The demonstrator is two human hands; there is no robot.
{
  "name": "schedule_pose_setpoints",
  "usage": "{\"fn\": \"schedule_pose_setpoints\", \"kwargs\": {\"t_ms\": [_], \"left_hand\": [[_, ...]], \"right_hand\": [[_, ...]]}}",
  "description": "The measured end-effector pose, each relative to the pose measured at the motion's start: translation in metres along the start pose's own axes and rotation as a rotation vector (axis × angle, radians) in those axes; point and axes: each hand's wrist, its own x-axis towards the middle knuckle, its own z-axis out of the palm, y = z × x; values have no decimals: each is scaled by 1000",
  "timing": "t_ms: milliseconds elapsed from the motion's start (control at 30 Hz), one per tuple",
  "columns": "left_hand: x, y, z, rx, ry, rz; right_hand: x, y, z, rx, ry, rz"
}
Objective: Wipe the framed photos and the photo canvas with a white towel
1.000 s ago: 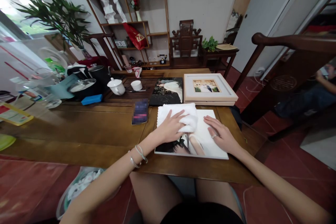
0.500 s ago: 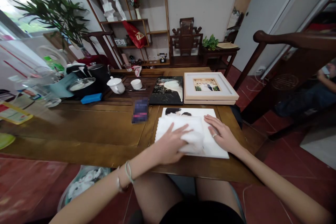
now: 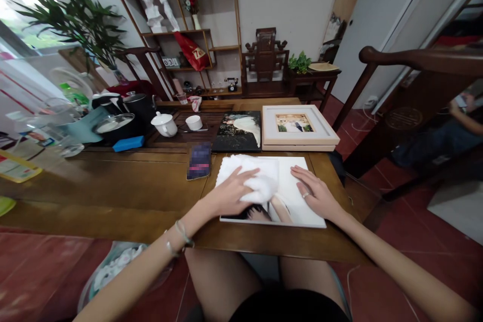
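Note:
A white photo panel [image 3: 302, 214] lies flat on the wooden table in front of me, with part of a portrait print visible at its lower edge. My left hand [image 3: 236, 188] holds a fluffy white cloth [image 3: 264, 176] down against the panel, its fingers curved over the cloth. The cloth covers the panel's upper left part and hangs slightly past the left edge. On the panel's right side, my right hand [image 3: 317, 193] rests open, fingers stretched out and a ring on one of them.
Behind the panel lie a dark photo panel [image 3: 237, 133] and white framed picture [image 3: 302, 136]. A phone [image 3: 199, 161] is to the left. Farther left stand a white teapot [image 3: 164, 125], white cup [image 3: 193, 122] and blue block [image 3: 128, 143]. A wooden chair [image 3: 407, 105] stands at right.
My left hand has slid the cloth up and left across the panel, uncovering the portrait's lower part. My right hand stays in place on the panel.

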Motion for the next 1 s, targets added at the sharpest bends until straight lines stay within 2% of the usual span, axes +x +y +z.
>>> {"fn": "schedule_pose_setpoints", "kwargs": {"t_ms": [133, 233, 333, 533, 600, 667, 800, 1000], "left_hand": [[-23, 40, 5, -52, -66, 128], [-25, 48, 1, -67, -83, 136], [-15, 28, -8, -60, -81, 58], [19, -34, -15, -32, -12, -101], [25, -44, -13, -26, 6, -113], [25, -46, -11, -27, 8, -124], [6, -27, -9, -32, -17, -110], [-36, 31, -10, -51, -97, 3]], "right_hand": [[-1, 0, -1, -11, -9, 2], [-1, -1, -1, -9, -6, -10], [0, 0, -1, -1, 3, -19], [0, 0, -1, -4, 1, -26], [-1, 0, -1, -8, 5, -16], [-1, 0, -1, -5, 5, -9], [-1, 1, -1, -1, -1, -9], [-1, 1, 0, -10, -9, 0]]}}
